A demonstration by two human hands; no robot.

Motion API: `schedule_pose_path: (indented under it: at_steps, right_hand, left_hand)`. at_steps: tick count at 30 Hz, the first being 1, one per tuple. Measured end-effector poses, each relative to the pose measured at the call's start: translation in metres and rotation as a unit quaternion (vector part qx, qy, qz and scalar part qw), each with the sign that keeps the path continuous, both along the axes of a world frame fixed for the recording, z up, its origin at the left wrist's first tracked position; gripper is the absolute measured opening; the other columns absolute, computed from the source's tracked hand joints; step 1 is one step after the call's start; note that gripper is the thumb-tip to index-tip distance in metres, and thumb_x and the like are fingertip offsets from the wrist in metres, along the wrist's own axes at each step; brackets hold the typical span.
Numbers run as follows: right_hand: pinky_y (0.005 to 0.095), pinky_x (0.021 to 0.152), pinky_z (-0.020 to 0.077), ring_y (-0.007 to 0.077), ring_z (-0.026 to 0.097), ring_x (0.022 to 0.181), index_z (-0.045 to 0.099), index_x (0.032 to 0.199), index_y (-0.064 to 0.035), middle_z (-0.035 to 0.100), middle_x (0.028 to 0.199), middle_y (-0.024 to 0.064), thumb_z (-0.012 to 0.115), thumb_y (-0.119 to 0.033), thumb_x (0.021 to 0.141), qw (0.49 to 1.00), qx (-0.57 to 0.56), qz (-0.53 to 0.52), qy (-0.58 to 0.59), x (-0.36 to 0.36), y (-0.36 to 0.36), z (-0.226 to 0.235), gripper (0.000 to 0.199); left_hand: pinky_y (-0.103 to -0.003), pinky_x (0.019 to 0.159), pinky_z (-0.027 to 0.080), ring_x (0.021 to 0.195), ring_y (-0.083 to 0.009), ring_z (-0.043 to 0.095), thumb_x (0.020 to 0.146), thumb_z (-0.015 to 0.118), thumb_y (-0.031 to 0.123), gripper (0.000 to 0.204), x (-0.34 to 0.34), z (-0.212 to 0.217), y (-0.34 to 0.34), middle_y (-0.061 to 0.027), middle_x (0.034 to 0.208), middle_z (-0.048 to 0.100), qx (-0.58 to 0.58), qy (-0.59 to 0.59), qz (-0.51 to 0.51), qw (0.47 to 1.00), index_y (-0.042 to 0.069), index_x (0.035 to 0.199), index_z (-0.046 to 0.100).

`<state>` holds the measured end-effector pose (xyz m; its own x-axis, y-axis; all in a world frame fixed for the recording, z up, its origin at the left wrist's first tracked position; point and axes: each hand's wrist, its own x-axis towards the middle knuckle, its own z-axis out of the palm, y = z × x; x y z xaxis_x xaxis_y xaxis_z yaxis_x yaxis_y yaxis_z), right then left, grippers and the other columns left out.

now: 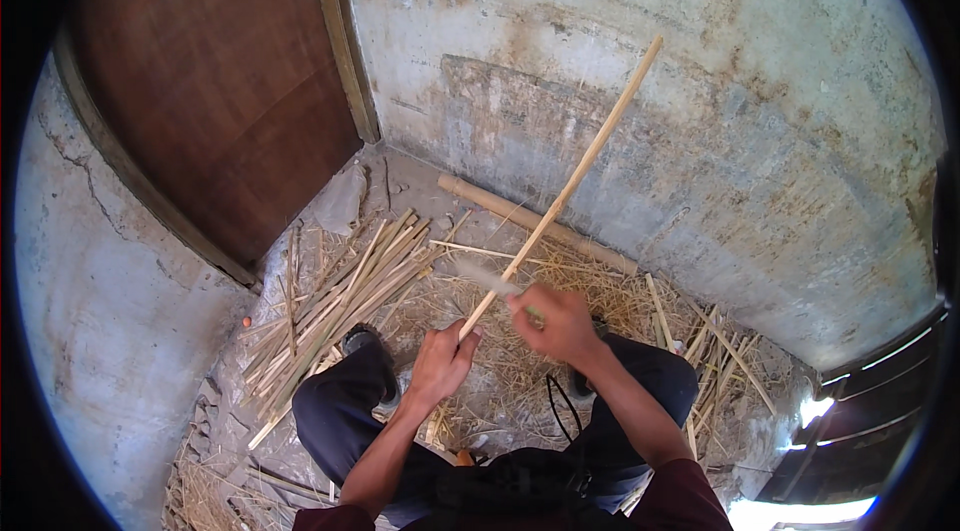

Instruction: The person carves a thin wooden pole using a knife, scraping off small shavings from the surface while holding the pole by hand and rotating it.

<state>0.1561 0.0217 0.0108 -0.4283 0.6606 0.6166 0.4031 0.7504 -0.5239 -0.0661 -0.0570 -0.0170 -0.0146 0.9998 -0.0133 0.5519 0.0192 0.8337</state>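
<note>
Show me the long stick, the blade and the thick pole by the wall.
long stick (585,163), head view, middle of its shaft
blade (487,277), head view, blurred flat part
thick pole (500,208), head view, left half

a rough concrete floor (345,201) carries a litter of dry straw and shavings (500,391). a bundle of split bamboo strips (340,306) lies at the left, a thick bamboo pole (535,223) along the wall's foot, and more strips (725,356) at the right.

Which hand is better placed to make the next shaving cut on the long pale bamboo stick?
Probably the right hand: it grips a blurred blade lying against the long pale bamboo stick. The left hand is closed on the stick's lower end, steadying it.
</note>
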Motion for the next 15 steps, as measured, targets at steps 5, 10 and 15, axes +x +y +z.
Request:
schedule_pose_path:
  at_steps: [5, 10, 15]
  right_hand:
    - [0.0408, 0.054, 0.0546, 0.0294, 0.075, 0.066, 0.070, 0.096, -0.0092, 0.078, 0.089, 0.0083, 0.077, -0.008, 0.094, 0.997, 0.009, -0.062, 0.047, 0.016, 0.022, 0.003, 0.008]
    - [0.0415, 0.057, 0.0556, 0.0303, 0.076, 0.069, 0.070, 0.094, -0.0093, 0.078, 0.089, 0.0086, 0.077, -0.009, 0.094, 0.999, -0.021, -0.045, -0.015, 0.004, -0.005, -0.006, 0.008]
    - [0.0410, 0.061, 0.0570, 0.0313, 0.078, 0.075, 0.069, 0.093, -0.0077, 0.077, 0.089, 0.0098, 0.076, -0.007, 0.095, 0.994, 0.042, -0.091, 0.039, 0.028, 0.029, 0.008, 0.008]
  left_hand:
    - [-0.054, 0.071, 0.051, 0.073, -0.0499, 0.068, 0.107, 0.063, 0.024, 0.029, 0.002, 0.007, 0.000, -0.0298, 0.072, 0.065, -0.011, -0.001, -0.005, 1.000, -0.003, 0.107, 0.073]
    - [-0.055, 0.071, 0.051, 0.073, -0.0506, 0.068, 0.107, 0.063, 0.023, 0.028, 0.002, 0.003, 0.000, -0.0297, 0.072, 0.064, -0.016, -0.004, -0.012, 1.000, -0.003, 0.106, 0.072]
    - [-0.055, 0.071, 0.051, 0.073, -0.0502, 0.069, 0.106, 0.063, 0.022, 0.026, 0.004, 0.001, -0.003, -0.0298, 0.072, 0.065, 0.007, 0.008, -0.015, 1.000, -0.002, 0.107, 0.073]
